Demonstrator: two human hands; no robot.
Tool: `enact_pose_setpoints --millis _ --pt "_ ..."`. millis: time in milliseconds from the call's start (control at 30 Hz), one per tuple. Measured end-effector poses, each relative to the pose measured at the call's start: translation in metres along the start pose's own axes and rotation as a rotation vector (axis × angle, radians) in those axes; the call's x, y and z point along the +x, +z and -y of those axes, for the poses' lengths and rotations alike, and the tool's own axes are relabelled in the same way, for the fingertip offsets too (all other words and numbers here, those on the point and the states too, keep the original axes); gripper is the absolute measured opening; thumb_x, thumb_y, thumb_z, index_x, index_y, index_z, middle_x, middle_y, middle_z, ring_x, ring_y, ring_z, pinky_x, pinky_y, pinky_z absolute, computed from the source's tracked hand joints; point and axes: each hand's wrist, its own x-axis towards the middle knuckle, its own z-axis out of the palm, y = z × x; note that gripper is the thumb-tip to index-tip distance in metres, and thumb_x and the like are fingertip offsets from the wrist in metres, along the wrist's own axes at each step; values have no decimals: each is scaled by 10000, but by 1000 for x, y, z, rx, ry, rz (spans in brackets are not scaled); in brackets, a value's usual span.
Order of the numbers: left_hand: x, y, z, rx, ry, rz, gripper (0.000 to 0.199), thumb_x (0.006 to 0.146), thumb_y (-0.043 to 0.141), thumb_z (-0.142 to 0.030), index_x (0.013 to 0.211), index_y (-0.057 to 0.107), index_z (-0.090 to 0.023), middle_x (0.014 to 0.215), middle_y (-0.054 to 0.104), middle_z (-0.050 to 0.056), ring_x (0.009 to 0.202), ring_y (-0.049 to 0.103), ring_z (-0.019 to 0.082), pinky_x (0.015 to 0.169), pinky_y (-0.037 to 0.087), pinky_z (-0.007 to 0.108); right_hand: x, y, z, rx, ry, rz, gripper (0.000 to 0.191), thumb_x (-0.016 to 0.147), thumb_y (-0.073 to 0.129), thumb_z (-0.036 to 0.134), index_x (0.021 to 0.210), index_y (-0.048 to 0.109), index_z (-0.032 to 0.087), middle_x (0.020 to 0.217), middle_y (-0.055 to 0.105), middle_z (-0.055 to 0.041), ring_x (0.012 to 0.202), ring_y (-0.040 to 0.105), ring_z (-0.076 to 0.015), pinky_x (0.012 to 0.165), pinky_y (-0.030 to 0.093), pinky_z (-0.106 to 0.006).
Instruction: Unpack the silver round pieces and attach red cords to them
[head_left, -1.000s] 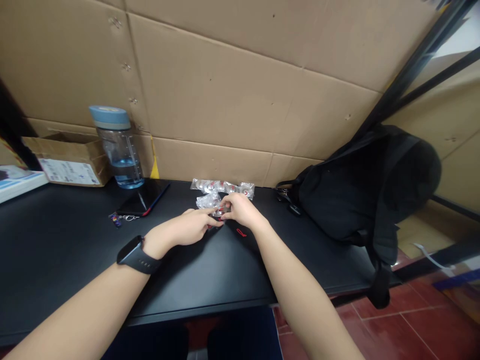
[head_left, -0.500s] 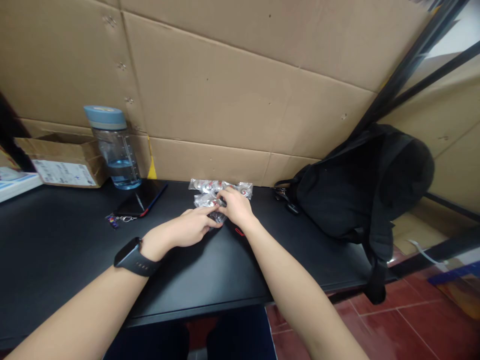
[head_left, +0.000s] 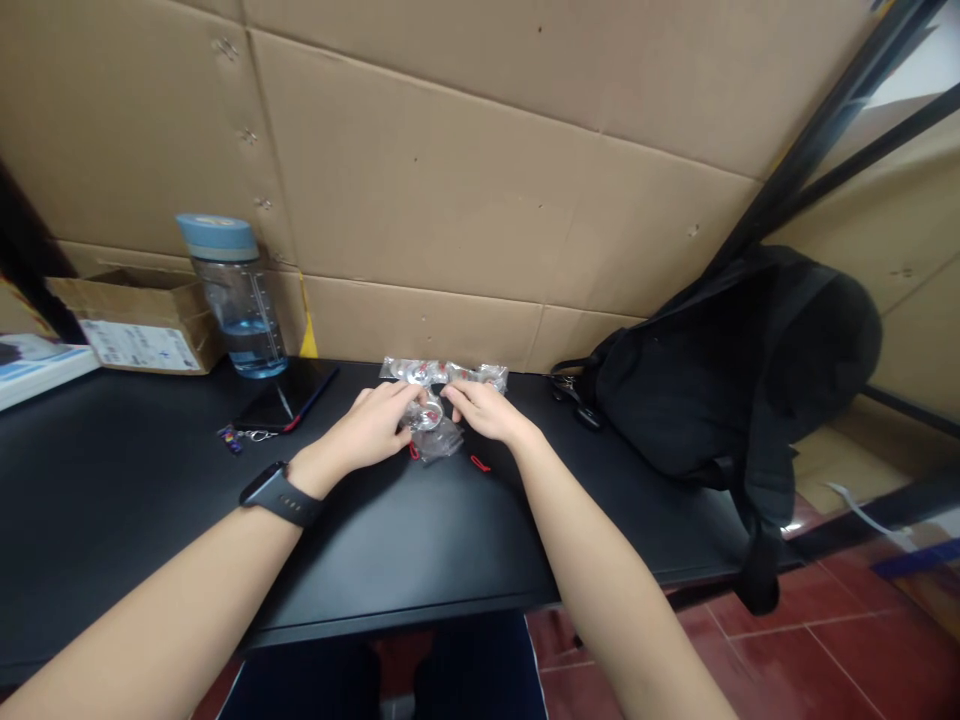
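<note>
Round silver-coloured pieces with red marks lie in clear plastic packets (head_left: 409,370) in a row near the cardboard wall. In front of that row is another clear packet (head_left: 431,415) holding a round silver piece, with a crumpled clear plastic bag (head_left: 436,442) just below it. My left hand (head_left: 375,425), wearing a dark watch at the wrist, has its fingers closed on the left edge of this nearer packet. On the other side, my right hand (head_left: 480,408) has thumb and fingers drawn together; what they hold, if anything, is hidden. Beside them lies a red loop (head_left: 480,463).
A blue-lidded water bottle (head_left: 236,300), an open cardboard box (head_left: 142,325) and a dark phone (head_left: 285,400) with a keyring charm stand or lie at left. A black backpack (head_left: 697,370) rests at right. The black table (head_left: 390,540) ends near my legs.
My hands have drawn apart from each other, uncovering the round silver piece, the plastic bag and a red bit between them. My view has shifted slightly.
</note>
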Motion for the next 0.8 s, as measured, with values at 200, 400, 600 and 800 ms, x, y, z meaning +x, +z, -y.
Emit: enact_pose_setpoints --millis 200,400,600,800 --pt "0 6 7 32 -56 70 322 843 560 -215 1131 666 -314 1233 684 42 1194 598 293 972 448 450 1 6 -13 14 8 105 392 798 601 -38 1114 713 166 833 745 -11 696 631 -103 716 443 -207" --pt "-2 4 3 -2 -35 120 455 802 552 -180 1232 628 -308 1343 651 57 1269 574 298 1004 451 452 0 6 -11 26 -11 128 315 764 772 65 1057 755 178 857 734 -5 681 578 -99 695 428 -210" --pt "-2 4 2 -15 -63 124 447 822 606 -282 1268 595 -261 1360 645 105 1267 580 331 1002 462 472 2 9 1 -29 -110 -109 58 869 731 179 881 788 182 884 742 -32 789 606 -132 781 432 -249" --pt "2 0 -2 -17 -67 9 375 878 613 -359 1230 611 -230 1246 708 104 1138 658 307 899 490 391 2 8 8 37 -29 -204 93 876 700 190 889 791 171 796 754 -20 706 620 -132 716 442 -249"
